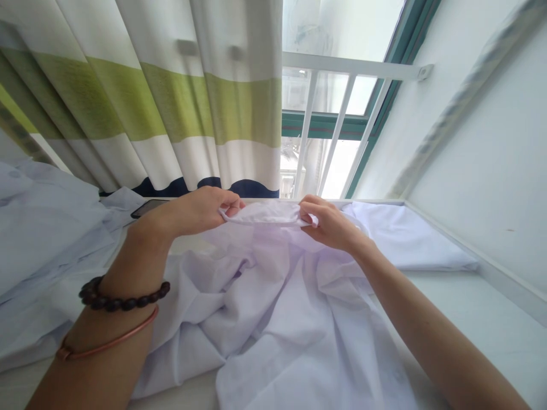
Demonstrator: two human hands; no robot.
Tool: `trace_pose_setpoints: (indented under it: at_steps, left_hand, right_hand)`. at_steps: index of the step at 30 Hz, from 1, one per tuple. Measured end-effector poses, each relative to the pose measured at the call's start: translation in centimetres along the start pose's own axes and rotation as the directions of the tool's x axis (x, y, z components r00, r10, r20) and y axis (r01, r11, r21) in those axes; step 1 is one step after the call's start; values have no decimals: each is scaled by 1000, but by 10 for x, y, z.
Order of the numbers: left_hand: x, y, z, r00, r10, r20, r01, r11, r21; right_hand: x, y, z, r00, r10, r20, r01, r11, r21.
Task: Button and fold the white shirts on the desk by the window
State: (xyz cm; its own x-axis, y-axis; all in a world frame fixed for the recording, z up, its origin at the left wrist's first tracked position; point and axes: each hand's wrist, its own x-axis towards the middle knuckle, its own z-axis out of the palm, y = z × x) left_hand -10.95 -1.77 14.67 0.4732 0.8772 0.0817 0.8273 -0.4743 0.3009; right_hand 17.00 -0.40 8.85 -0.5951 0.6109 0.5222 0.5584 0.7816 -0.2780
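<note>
A white garment [273, 307] lies in loose folds across the middle of the white surface, its far edge lifted between my two hands. My left hand [205, 208] pinches the left end of that raised edge; its wrist carries a dark bead bracelet [123, 299] and a thin copper-coloured band [113, 344]. At the right end, my right hand [327, 222] is closed on the same edge. The strip of cloth between the hands looks fairly straight.
More white cloth [47, 228] is heaped at the left. A dark phone-like object [147, 208] lies behind my left wrist. Folded white cloth [410, 236] rests at the back right. A striped curtain [171, 102], white railing [350, 65] and window stand beyond, with a wall at right.
</note>
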Motion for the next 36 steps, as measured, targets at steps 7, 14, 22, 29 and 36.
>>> trace_pose_setpoints:
  at_steps: [7,14,22,29,36]
  left_hand:
    - [-3,-6,-3,999,-37,-3,37,999,-8]
    - [-2,-10,-4,993,-122,-5,122,992,44]
    - [12,17,20,991,127,-33,-127,992,-1]
    - [12,14,15,985,79,-156,-69,995,68]
    - [4,-2,5,993,8,-120,-10,1000,-20]
  right_hand:
    - [-1,3,1,990,-35,-134,44,997,64]
    - [-1,0,4,987,28,-160,-27,1000,11]
    - [2,-8,9,978,39,-204,-28,998,56]
    - [4,-7,3,929,53,-366,-100,989,-110]
    - [2,2,-8,918,112,-380,-132,991,-26]
